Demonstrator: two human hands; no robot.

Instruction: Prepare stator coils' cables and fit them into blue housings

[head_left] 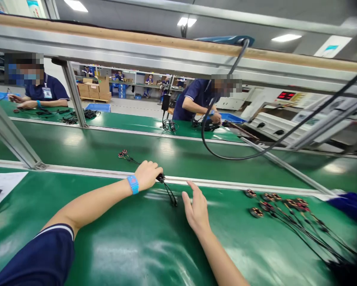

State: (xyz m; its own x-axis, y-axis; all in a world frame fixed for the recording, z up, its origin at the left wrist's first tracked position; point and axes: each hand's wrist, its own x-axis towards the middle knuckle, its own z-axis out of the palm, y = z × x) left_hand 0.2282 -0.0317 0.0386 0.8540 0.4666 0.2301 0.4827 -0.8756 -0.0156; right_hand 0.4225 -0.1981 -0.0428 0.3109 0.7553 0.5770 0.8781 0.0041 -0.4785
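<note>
My left hand (147, 174), with a blue band on its wrist, is closed round a bundle of black cables (168, 191) above the rail at the far edge of the green table. The cable ends hang down on its right side. Copper-coloured round parts (123, 153) on thin black leads lie just beyond that hand, on the green belt. My right hand (196, 204) is over the table to the right of the cables, fingers apart and nothing in it. Several round coil parts (267, 205) with black cables lie on the table at the right.
A metal rail (226, 184) separates the green table (121, 246) from the belt (107, 145). A black cable loop (240, 158) hangs at the right. White paper (8, 184) lies at the left. Two people work across the belt. Dark blue cloth (352, 206) is at the right edge.
</note>
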